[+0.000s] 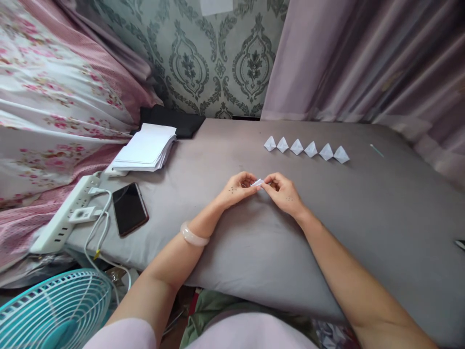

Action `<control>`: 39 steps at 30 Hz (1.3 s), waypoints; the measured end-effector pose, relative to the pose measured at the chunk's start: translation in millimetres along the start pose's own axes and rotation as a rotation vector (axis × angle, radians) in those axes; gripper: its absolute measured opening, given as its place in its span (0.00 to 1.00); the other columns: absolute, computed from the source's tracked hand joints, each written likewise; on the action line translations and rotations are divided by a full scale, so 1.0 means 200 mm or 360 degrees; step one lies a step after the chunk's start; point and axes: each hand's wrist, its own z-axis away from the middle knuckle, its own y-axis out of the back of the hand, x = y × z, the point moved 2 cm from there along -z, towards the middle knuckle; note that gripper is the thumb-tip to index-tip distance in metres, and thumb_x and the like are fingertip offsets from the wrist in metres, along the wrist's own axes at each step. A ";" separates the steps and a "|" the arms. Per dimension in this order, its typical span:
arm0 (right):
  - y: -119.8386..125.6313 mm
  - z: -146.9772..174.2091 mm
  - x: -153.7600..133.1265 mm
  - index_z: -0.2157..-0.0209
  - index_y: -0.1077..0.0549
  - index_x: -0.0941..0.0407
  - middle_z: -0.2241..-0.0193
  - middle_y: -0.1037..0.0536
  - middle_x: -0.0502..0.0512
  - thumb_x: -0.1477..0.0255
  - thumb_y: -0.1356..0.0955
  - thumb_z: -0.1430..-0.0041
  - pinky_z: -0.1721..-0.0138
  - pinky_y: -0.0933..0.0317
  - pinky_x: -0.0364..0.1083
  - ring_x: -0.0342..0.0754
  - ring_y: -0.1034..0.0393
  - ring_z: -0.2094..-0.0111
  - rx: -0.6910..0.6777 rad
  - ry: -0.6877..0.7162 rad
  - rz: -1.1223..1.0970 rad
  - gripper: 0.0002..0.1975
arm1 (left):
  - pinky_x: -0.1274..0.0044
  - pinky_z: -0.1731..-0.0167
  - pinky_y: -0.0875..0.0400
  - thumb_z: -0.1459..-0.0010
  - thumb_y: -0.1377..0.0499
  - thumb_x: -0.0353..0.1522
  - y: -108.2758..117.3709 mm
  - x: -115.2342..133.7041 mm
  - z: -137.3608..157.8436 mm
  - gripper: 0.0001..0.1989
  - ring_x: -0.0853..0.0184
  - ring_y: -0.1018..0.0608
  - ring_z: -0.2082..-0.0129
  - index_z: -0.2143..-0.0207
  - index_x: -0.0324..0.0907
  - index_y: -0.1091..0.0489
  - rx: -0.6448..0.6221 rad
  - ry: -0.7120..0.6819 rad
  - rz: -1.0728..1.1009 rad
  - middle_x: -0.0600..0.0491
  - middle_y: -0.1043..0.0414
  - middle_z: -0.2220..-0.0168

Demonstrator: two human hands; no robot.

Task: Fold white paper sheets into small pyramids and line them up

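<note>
Between my two hands is a small piece of folded white paper [257, 183], partly covered by the fingers. My left hand [238, 188] pinches its left side, and my right hand [282, 193] pinches its right side, thumbs towards me. Both hands are closed on it just above the grey cloth surface [232, 232]. Beyond my right hand, several folded white paper shapes [297, 146] with pointed tops stand in a slanting row.
On the left lie a stack of white paper [143, 148], a black folded item [174, 121], a phone [130, 208] and a white power strip [67, 213] with cables. A turquoise fan [58, 310] stands at the lower left. A thin stick [377, 150] lies far right.
</note>
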 end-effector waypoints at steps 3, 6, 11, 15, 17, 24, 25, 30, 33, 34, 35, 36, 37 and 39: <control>0.01 0.03 -0.04 0.68 0.32 0.55 0.78 0.31 0.46 0.59 0.32 0.46 0.76 0.47 0.42 0.40 0.44 0.79 0.0011 0.0002 -0.0058 0.13 | 0.80 0.71 0.37 0.50 0.36 0.42 -0.01 0.02 0.03 0.20 0.72 0.30 0.72 0.63 0.35 0.26 -0.0071 0.0069 0.0069 0.51 0.27 0.70; 0.02 0.04 -0.07 0.67 0.30 0.55 0.75 0.28 0.48 0.58 0.31 0.47 0.75 0.44 0.42 0.40 0.41 0.78 0.0043 0.0019 -0.0112 0.14 | 0.79 0.70 0.36 0.51 0.35 0.44 -0.01 0.03 0.04 0.20 0.71 0.29 0.72 0.66 0.34 0.25 0.0005 0.0079 0.0166 0.51 0.26 0.70; 0.02 0.05 -0.12 0.62 0.23 0.55 0.66 0.22 0.54 0.57 0.29 0.49 0.70 0.38 0.44 0.42 0.35 0.74 -0.0002 -0.0035 -0.0129 0.18 | 0.80 0.72 0.37 0.54 0.33 0.44 -0.02 0.05 0.04 0.20 0.74 0.30 0.74 0.70 0.34 0.27 0.0110 0.0094 0.0293 0.53 0.28 0.74; 0.02 0.07 -0.14 0.68 0.21 0.55 0.69 0.21 0.53 0.58 0.30 0.48 0.65 0.39 0.45 0.45 0.32 0.69 -0.0071 -0.0094 -0.0183 0.15 | 0.80 0.76 0.41 0.54 0.33 0.44 -0.02 0.09 0.06 0.20 0.76 0.34 0.78 0.72 0.34 0.28 0.0090 0.0089 0.0245 0.55 0.31 0.78; 0.02 0.08 -0.15 0.71 0.21 0.55 0.74 0.24 0.51 0.58 0.30 0.48 0.68 0.41 0.44 0.43 0.34 0.72 -0.0051 -0.0079 -0.0158 0.14 | 0.81 0.77 0.43 0.54 0.33 0.44 -0.02 0.10 0.07 0.19 0.77 0.36 0.79 0.73 0.35 0.28 0.0079 0.0087 0.0220 0.56 0.34 0.79; -0.01 0.06 -0.07 0.72 0.22 0.55 0.75 0.29 0.49 0.60 0.31 0.44 0.70 0.43 0.43 0.42 0.38 0.74 -0.0017 0.0103 -0.0013 0.13 | 0.79 0.71 0.37 0.47 0.37 0.41 -0.01 0.03 0.05 0.15 0.73 0.31 0.73 0.69 0.36 0.27 0.0041 -0.0020 0.0011 0.52 0.29 0.72; -0.01 0.05 -0.04 0.70 0.21 0.54 0.73 0.27 0.50 0.60 0.32 0.43 0.69 0.42 0.44 0.43 0.36 0.72 -0.0035 0.0124 0.0031 0.13 | 0.79 0.70 0.36 0.46 0.38 0.40 0.00 0.01 0.04 0.14 0.73 0.31 0.72 0.68 0.37 0.26 0.0037 -0.0078 -0.0124 0.51 0.29 0.70; -0.04 0.04 0.05 0.60 0.21 0.51 0.63 0.26 0.53 0.65 0.30 0.44 0.62 0.38 0.46 0.46 0.31 0.64 -0.0039 0.0154 0.0393 0.11 | 0.77 0.65 0.33 0.45 0.39 0.34 0.02 -0.05 0.02 0.08 0.71 0.29 0.68 0.64 0.40 0.25 0.0013 -0.0228 -0.0689 0.50 0.31 0.64; -0.04 0.05 0.05 0.56 0.23 0.51 0.61 0.25 0.53 0.67 0.30 0.45 0.60 0.37 0.47 0.47 0.30 0.62 -0.0091 0.0127 0.0503 0.14 | 0.76 0.63 0.32 0.46 0.38 0.31 0.01 -0.06 0.03 0.09 0.69 0.28 0.65 0.61 0.40 0.26 0.0003 -0.0216 -0.0820 0.50 0.31 0.62; -0.03 0.06 0.05 0.55 0.24 0.51 0.60 0.25 0.53 0.68 0.30 0.45 0.60 0.37 0.47 0.47 0.30 0.62 -0.0103 0.0126 0.0520 0.14 | 0.76 0.62 0.32 0.47 0.38 0.30 0.01 -0.05 0.03 0.11 0.68 0.28 0.64 0.60 0.40 0.27 0.0005 -0.0217 -0.0831 0.50 0.31 0.61; -0.03 0.06 0.04 0.54 0.24 0.52 0.60 0.25 0.53 0.68 0.30 0.45 0.59 0.36 0.47 0.47 0.30 0.62 -0.0112 0.0130 0.0533 0.15 | 0.76 0.62 0.32 0.48 0.37 0.29 0.01 -0.05 0.03 0.12 0.68 0.28 0.64 0.58 0.40 0.27 0.0005 -0.0222 -0.0831 0.50 0.31 0.61; -0.03 0.06 0.04 0.54 0.25 0.52 0.59 0.25 0.53 0.69 0.30 0.45 0.58 0.36 0.47 0.48 0.30 0.61 -0.0119 0.0136 0.0541 0.15 | 0.76 0.62 0.32 0.48 0.37 0.29 0.01 -0.04 0.03 0.14 0.68 0.28 0.64 0.57 0.40 0.28 0.0003 -0.0232 -0.0824 0.50 0.31 0.61; -0.03 0.06 0.03 0.54 0.25 0.52 0.59 0.25 0.53 0.69 0.30 0.45 0.58 0.36 0.47 0.48 0.29 0.61 -0.0120 0.0143 0.0545 0.16 | 0.77 0.62 0.31 0.48 0.38 0.28 0.01 -0.03 0.04 0.14 0.69 0.28 0.64 0.57 0.40 0.28 0.0001 -0.0245 -0.0811 0.50 0.31 0.61; -0.02 0.07 0.03 0.54 0.25 0.52 0.59 0.25 0.53 0.69 0.30 0.45 0.58 0.36 0.47 0.48 0.29 0.61 -0.0120 0.0158 0.0539 0.16 | 0.78 0.64 0.31 0.48 0.39 0.28 0.00 -0.01 0.04 0.13 0.70 0.28 0.66 0.57 0.40 0.28 0.0016 -0.0273 -0.0766 0.50 0.31 0.62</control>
